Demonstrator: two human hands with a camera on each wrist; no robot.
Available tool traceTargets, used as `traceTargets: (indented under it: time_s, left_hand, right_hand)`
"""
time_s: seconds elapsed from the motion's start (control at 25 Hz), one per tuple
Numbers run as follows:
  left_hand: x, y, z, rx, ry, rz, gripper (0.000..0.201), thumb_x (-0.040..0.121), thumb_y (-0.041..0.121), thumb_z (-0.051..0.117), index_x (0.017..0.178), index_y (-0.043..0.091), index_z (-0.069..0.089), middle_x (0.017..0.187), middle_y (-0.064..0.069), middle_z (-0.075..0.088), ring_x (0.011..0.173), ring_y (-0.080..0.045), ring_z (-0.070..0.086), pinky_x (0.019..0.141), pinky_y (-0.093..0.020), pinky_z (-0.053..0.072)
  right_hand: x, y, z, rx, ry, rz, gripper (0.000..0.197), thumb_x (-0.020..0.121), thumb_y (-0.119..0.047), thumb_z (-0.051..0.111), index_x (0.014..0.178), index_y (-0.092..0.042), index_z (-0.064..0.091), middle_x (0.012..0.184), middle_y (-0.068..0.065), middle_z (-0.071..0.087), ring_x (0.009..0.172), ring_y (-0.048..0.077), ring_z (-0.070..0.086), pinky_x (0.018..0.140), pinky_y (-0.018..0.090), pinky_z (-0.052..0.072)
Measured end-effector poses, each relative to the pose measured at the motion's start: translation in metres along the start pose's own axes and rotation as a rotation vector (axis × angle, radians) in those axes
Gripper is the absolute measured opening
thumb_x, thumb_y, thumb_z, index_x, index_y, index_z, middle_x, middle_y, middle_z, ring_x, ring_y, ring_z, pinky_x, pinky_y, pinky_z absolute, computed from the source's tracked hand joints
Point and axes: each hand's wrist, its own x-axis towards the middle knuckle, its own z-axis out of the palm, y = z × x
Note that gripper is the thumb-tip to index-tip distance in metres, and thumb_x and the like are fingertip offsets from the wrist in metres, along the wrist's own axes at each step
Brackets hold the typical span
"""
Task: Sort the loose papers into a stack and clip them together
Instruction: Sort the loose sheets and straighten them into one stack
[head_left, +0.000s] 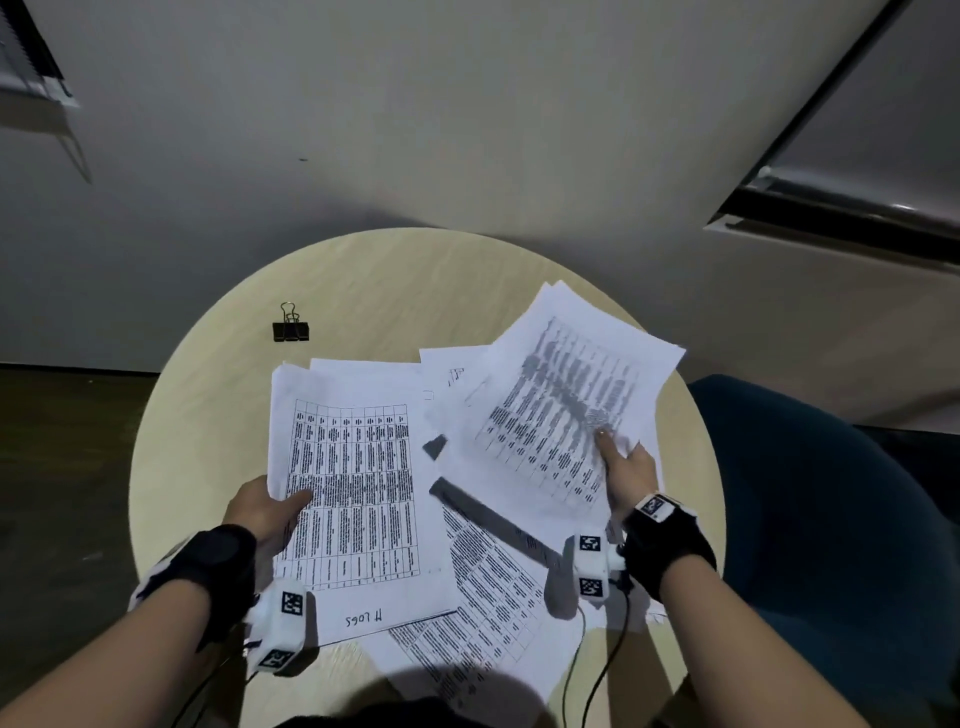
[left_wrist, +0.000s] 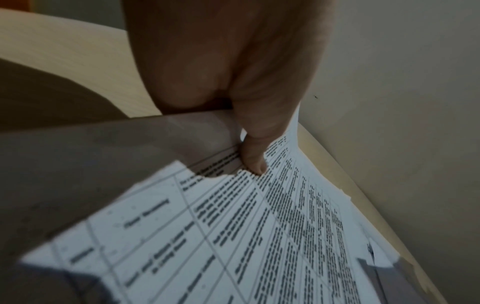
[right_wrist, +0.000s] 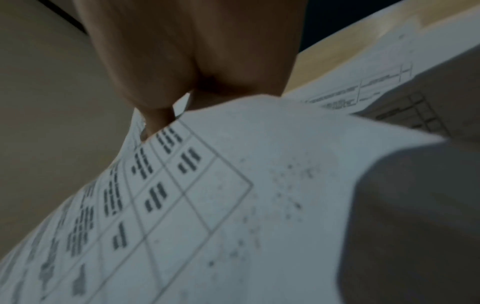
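You are looking down on a round, pale wood-grain table (head_left: 218, 415) standing on a grey floor (head_left: 415, 130). A dark teal upholstered chair (head_left: 810, 493) is sitting at three o'clock beside the table, and a dark metal-edged panel (head_left: 841, 208) is running across at two o'clock.

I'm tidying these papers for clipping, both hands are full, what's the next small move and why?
Probably lay the right hand's sheets onto the left hand's stack and square the edges. More pages lie loose on the table, and the binder clip sits untouched.
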Motion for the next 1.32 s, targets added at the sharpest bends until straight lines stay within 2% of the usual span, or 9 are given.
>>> traceTargets:
  time_s: [0.12, 0.28, 0.4, 0.52, 0.64, 0.8, 1.0, 1.16, 1.32]
  left_hand:
    - [0.001, -0.003, 0.001, -0.035, -0.014, -0.02, 0.02, 0.088, 0.013, 0.065, 0.084, -0.005, 0.056, 0.055, -0.014, 0.048, 0.045, -0.019, 0.04, 0.048, -0.025, 0.033]
    - [-0.001, 0.002, 0.005, -0.153, 0.011, -0.045, 0.04, 0.093, 0.045, 0.054, 0.09, 0.006, 0.063, 0.08, -0.012, 0.062, 0.07, -0.026, 0.057, 0.063, -0.03, 0.043]
    - [-0.001, 0.003, 0.005, -0.141, -0.031, -0.073, 0.054, 0.084, 0.061, 0.057, 0.098, 0.008, 0.062, 0.097, -0.005, 0.066, 0.088, -0.024, 0.061, 0.084, -0.031, 0.046]
    - [-0.003, -0.003, 0.007, -0.085, -0.004, -0.068, 0.039, 0.074, 0.031, 0.079, 0.105, 0.009, 0.067, 0.074, -0.004, 0.069, 0.056, -0.02, 0.057, 0.059, -0.024, 0.048]
    - [-0.013, 0.002, 0.009, -0.126, 0.013, -0.067, 0.028, 0.086, 0.009, 0.066, 0.112, 0.0, 0.062, 0.052, -0.003, 0.048, 0.037, -0.015, 0.032, 0.037, -0.015, 0.029]
    - [-0.018, 0.006, 0.011, -0.153, 0.02, -0.065, 0.029, 0.093, 0.003, 0.056, 0.119, -0.011, 0.053, 0.052, -0.004, 0.042, 0.033, -0.012, 0.032, 0.03, -0.012, 0.026]
    - [-0.019, 0.008, 0.011, -0.111, 0.031, -0.009, 0.024, 0.093, 0.004, 0.057, 0.114, -0.007, 0.056, 0.071, -0.01, 0.054, 0.051, -0.019, 0.042, 0.043, -0.023, 0.037]
    - [-0.02, 0.001, 0.01, -0.125, 0.024, -0.037, 0.028, 0.092, 0.006, 0.058, 0.115, -0.009, 0.056, 0.064, -0.005, 0.051, 0.05, -0.019, 0.041, 0.05, -0.022, 0.033]
    - [-0.025, 0.0, 0.009, -0.13, 0.011, -0.03, 0.028, 0.093, 0.004, 0.056, 0.116, -0.011, 0.054, 0.061, -0.004, 0.049, 0.048, -0.018, 0.039, 0.048, -0.02, 0.031]
  right_hand:
    - [-0.019, 0.01, 0.037, -0.212, -0.164, 0.038, 0.073, 0.089, -0.046, 0.061, 0.142, -0.002, 0.037, 0.146, 0.016, 0.042, 0.132, 0.031, 0.044, 0.103, 0.039, 0.037]
    - [-0.052, 0.035, 0.096, -0.387, -0.394, -0.06, 0.034, 0.081, -0.027, 0.074, 0.109, -0.013, 0.061, 0.098, 0.002, 0.067, 0.094, 0.021, 0.062, 0.09, 0.033, 0.051]
    - [-0.063, 0.048, 0.124, -0.468, -0.526, -0.087, 0.064, 0.08, -0.031, 0.075, 0.135, -0.014, 0.046, 0.124, -0.003, 0.056, 0.115, 0.022, 0.055, 0.094, 0.03, 0.044]
    - [-0.041, 0.052, 0.111, -0.322, -0.316, -0.026, 0.069, 0.085, -0.029, 0.068, 0.145, -0.018, 0.034, 0.141, 0.003, 0.048, 0.126, 0.023, 0.049, 0.105, 0.039, 0.042]
    - [0.004, 0.06, 0.054, -0.583, -0.064, 0.019, 0.083, 0.081, -0.033, 0.071, 0.148, -0.012, 0.028, 0.152, 0.011, 0.036, 0.139, 0.03, 0.036, 0.113, 0.045, 0.034]
    - [0.033, 0.073, -0.029, -0.847, -0.123, 0.296, 0.111, 0.071, -0.049, 0.075, 0.152, -0.009, 0.01, 0.155, 0.015, 0.025, 0.137, 0.037, 0.036, 0.104, 0.047, 0.043]
    - [0.022, 0.084, -0.02, -0.795, -0.13, 0.095, 0.092, 0.072, -0.045, 0.072, 0.148, -0.019, 0.028, 0.147, 0.01, 0.039, 0.131, 0.034, 0.043, 0.101, 0.046, 0.045]
    - [0.021, 0.072, -0.008, -0.668, -0.257, 0.086, 0.02, 0.08, -0.023, 0.074, 0.091, -0.019, 0.059, 0.087, 0.003, 0.055, 0.081, 0.021, 0.059, 0.072, 0.027, 0.046]
    - [0.019, 0.06, -0.002, -0.856, -0.335, -0.009, 0.045, 0.086, -0.021, 0.067, 0.058, -0.017, 0.032, 0.057, 0.001, 0.034, 0.052, 0.014, 0.035, 0.052, 0.024, 0.026]
